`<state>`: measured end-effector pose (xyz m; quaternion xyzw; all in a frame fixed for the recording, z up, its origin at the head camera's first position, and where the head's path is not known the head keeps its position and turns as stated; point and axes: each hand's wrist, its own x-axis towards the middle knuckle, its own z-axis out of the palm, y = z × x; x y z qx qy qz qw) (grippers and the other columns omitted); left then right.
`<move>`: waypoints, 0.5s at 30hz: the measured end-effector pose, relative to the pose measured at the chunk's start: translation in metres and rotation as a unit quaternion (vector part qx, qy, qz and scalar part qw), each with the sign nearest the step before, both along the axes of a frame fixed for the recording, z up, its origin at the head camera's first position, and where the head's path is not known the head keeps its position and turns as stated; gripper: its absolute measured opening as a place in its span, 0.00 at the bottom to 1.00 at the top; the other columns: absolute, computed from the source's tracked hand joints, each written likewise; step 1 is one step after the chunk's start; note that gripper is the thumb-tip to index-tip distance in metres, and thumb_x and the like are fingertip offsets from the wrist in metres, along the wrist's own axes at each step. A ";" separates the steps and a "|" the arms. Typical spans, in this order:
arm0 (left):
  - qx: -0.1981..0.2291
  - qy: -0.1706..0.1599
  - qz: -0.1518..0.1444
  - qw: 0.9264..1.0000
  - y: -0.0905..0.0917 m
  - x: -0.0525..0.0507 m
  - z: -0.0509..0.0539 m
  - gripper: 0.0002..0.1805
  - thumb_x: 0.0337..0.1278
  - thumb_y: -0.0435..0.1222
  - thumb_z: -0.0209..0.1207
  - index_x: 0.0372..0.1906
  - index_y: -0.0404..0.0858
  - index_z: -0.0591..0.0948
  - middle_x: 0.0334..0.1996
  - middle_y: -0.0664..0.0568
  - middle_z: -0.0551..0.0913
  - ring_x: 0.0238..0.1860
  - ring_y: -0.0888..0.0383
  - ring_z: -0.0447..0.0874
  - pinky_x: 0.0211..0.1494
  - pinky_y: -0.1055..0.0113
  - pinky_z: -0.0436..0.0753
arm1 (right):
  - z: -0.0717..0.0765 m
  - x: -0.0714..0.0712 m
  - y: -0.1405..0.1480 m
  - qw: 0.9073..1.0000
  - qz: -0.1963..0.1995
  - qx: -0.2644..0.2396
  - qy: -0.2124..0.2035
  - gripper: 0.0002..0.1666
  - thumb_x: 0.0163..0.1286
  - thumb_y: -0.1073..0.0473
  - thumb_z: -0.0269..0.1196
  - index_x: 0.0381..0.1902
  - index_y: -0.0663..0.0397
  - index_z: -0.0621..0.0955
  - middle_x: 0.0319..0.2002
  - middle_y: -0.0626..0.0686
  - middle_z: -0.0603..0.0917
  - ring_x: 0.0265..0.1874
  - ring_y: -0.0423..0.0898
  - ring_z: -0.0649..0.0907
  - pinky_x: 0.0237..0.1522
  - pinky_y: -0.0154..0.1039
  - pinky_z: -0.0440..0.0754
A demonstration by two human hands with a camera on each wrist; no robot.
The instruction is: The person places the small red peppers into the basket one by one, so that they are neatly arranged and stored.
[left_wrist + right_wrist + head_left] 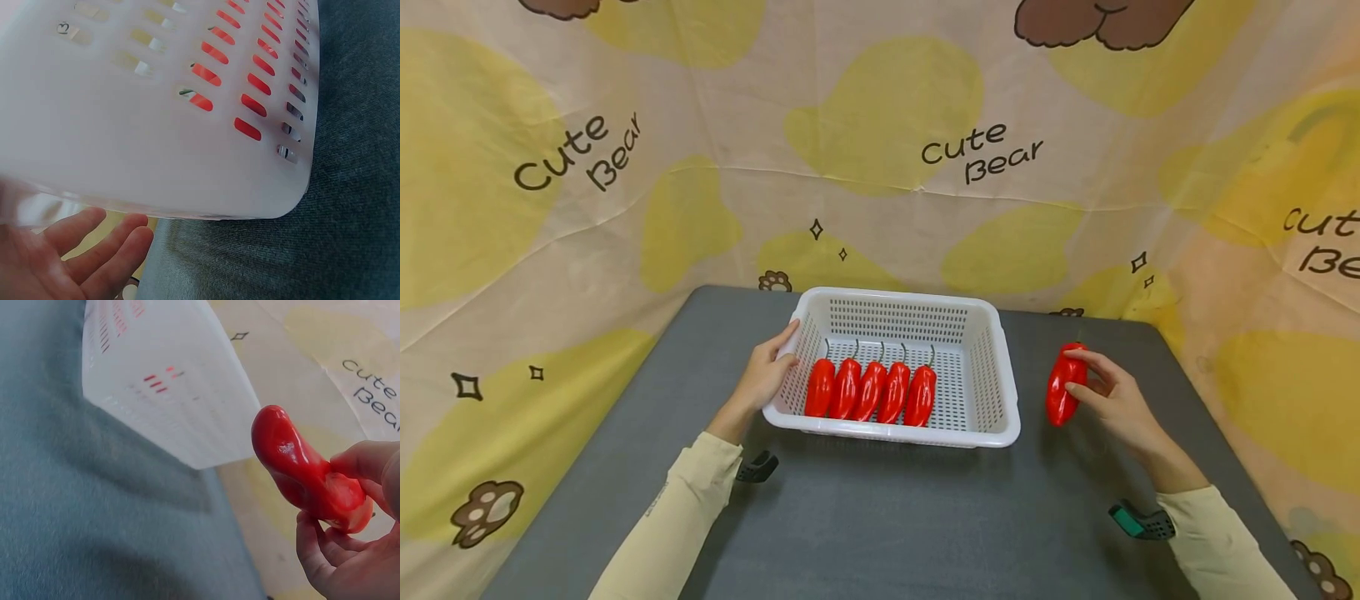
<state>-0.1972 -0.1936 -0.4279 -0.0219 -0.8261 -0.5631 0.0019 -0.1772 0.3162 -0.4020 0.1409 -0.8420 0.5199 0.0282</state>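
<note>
A white plastic basket [992, 437] with slotted walls stands on the table. Several glossy red peppers [871, 392] with green stems lie side by side in its left half. My left hand [758, 383] grips the basket's left rim, thumb over the edge; in the left wrist view its fingers [119, 256] lie along the outer side. To the right of the basket, my right hand [1120, 412] pinches one more red pepper [1062, 392] between thumb and fingers, stem end pointing away. The right wrist view shows this pepper [290, 459] apart from the basket wall.
The dark grey table [910, 525] reaches out around the basket on every side. A patterned cloth [880, 117] with "Cute Bear" lettering hangs behind the table and along both sides. Dark bands [1138, 521] are worn at both wrists.
</note>
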 end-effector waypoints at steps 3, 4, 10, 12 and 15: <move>0.000 -0.002 -0.004 1.000 0.002 0.002 0.006 0.35 0.65 0.25 0.45 0.78 0.35 0.59 0.76 0.32 0.61 0.65 0.33 0.74 0.62 0.39 0.79 | 0.002 0.000 -0.005 1.000 0.001 0.002 0.001 0.27 0.73 0.66 0.60 0.69 0.54 0.73 0.66 0.47 0.72 0.49 0.28 0.80 0.45 0.24 0.84; 0.000 -0.001 -0.004 1.000 0.002 0.002 0.005 0.36 0.65 0.25 0.45 0.78 0.35 0.58 0.76 0.33 0.61 0.65 0.33 0.73 0.63 0.39 0.79 | 0.003 -0.001 -0.006 1.000 0.001 0.002 0.002 0.27 0.73 0.65 0.60 0.69 0.54 0.73 0.66 0.49 0.72 0.49 0.27 0.80 0.45 0.24 0.84; -0.006 0.013 0.004 1.000 -0.003 -0.007 -0.017 0.36 0.66 0.27 0.45 0.79 0.43 0.59 0.77 0.37 0.62 0.66 0.35 0.74 0.63 0.40 0.79 | 0.009 -0.002 -0.015 1.000 0.009 -0.011 0.003 0.26 0.75 0.64 0.58 0.69 0.56 0.72 0.64 0.46 0.73 0.49 0.28 0.80 0.47 0.23 0.83; -0.008 0.018 0.005 1.000 -0.004 -0.009 -0.021 0.37 0.65 0.27 0.46 0.79 0.44 0.59 0.77 0.37 0.62 0.66 0.35 0.74 0.62 0.40 0.79 | 0.011 -0.002 -0.018 1.000 0.010 -0.014 0.003 0.27 0.75 0.64 0.57 0.70 0.59 0.71 0.64 0.45 0.72 0.50 0.28 0.80 0.47 0.23 0.83; -0.005 0.018 0.004 1.000 -0.004 -0.009 -0.022 0.37 0.65 0.28 0.46 0.79 0.44 0.59 0.77 0.37 0.63 0.66 0.34 0.74 0.62 0.39 0.79 | 0.014 -0.002 -0.022 1.000 0.010 -0.010 0.001 0.27 0.75 0.64 0.57 0.70 0.61 0.69 0.66 0.51 0.71 0.51 0.28 0.79 0.47 0.24 0.83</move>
